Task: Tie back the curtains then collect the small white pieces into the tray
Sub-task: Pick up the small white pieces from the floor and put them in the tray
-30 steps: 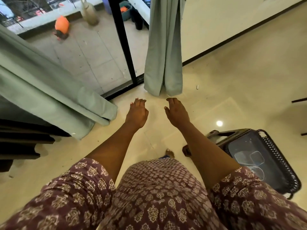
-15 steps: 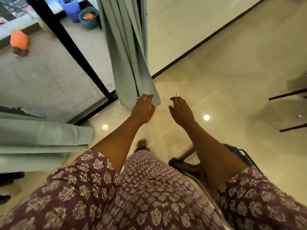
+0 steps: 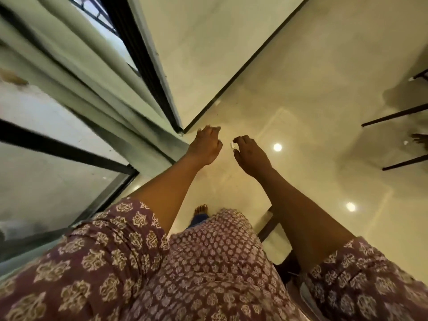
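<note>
My right hand (image 3: 251, 155) is stretched out over the shiny cream floor and pinches a small white piece (image 3: 231, 145) at its fingertips. Just left of it, my left hand (image 3: 205, 144) hangs loosely curled and holds nothing. It is close to the lower end of the pale green curtain (image 3: 92, 75), which runs along the black door frame (image 3: 148, 66). Another small white piece (image 3: 217, 102) lies on the floor by the dark skirting line. Part of the dark tray stand (image 3: 268, 224) shows under my right forearm; the tray itself is mostly hidden.
Thin dark furniture legs (image 3: 393, 114) stand at the right, with small white bits (image 3: 405, 142) near them. Another person's hand (image 3: 420, 138) shows at the right edge. Glass doors (image 3: 53, 172) fill the left. My patterned clothes cover the bottom of the view.
The view has swung right and closer to the door corner. My left hand has come off the curtain's edge. The white piece stays at my right fingertips.
</note>
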